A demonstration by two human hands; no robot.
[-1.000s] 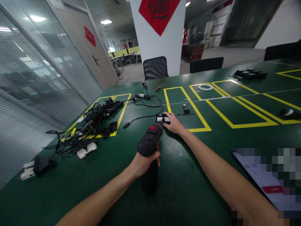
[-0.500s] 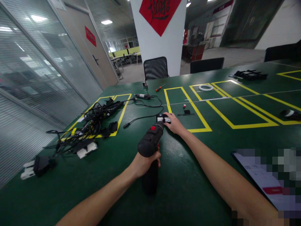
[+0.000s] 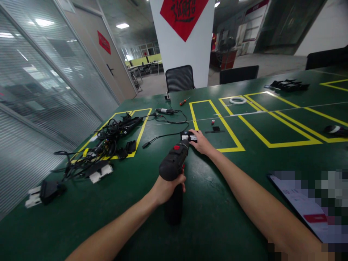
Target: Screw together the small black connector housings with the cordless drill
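Note:
A black cordless drill with a red switch on top points away from me, its grip wrapped by the fingers of my left hand. Its chuck meets a small black part with a white label or face. My right hand grips that part from the right side, fingers closed around its edge on the table. Whether a bit touches the part is hidden behind the chuck. Just right of my right hand lie a small black piece and a tiny red piece.
Tangled black cables and black-and-white parts lie on the left. Farther back are an orange screwdriver and a cabled device. A white ring sits within yellow tape. A tablet-like screen lies at right.

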